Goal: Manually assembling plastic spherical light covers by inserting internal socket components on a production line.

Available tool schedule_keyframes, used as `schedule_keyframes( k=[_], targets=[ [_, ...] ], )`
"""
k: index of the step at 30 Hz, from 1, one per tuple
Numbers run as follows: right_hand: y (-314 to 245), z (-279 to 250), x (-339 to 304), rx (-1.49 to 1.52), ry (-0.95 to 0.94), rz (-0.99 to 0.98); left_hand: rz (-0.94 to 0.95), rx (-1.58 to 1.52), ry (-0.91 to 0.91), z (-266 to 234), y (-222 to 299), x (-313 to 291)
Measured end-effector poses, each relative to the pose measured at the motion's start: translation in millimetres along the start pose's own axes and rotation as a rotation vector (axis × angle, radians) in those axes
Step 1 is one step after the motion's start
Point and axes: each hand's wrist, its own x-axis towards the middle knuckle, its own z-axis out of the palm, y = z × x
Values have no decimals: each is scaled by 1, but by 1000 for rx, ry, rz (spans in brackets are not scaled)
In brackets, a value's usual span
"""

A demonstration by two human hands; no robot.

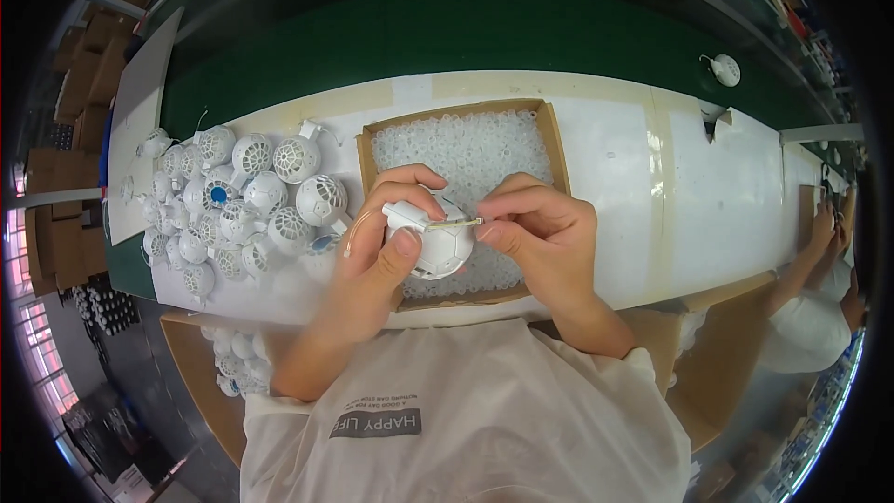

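Observation:
A white plastic ball [443, 253] with a panelled, football-like surface is gripped in my left hand [380, 240], thumb in front and fingers behind. A short white cylindrical neck [405, 215] sticks out at its upper left. From beside the neck a thin pale strip [451, 223] runs across to my right hand [540, 228]. My right thumb and forefinger pinch its small end piece; whether they also hold a tiny part is too small to tell. Below both hands is a shallow cardboard box [557, 144] full of small translucent ring-like pieces [466, 140].
Many similar white balls [266, 193] with openwork shells are heaped on the white table [615, 242] to the left. Open cartons [191, 354] stand below the front edge. Across the back runs a green belt [419, 33], with one white part [724, 70] on it. A co-worker's arm [801, 256] shows far right.

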Motion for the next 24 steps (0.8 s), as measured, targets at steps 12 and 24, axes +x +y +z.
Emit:
schedule_keyframes(
  k=[12, 24],
  targets=[
    [-4, 5, 1, 136, -68, 162, 37, 44, 87, -3, -11, -3],
    [5, 13, -1, -382, -45, -327, 327, 639, 68, 6, -6, -5]
  ],
)
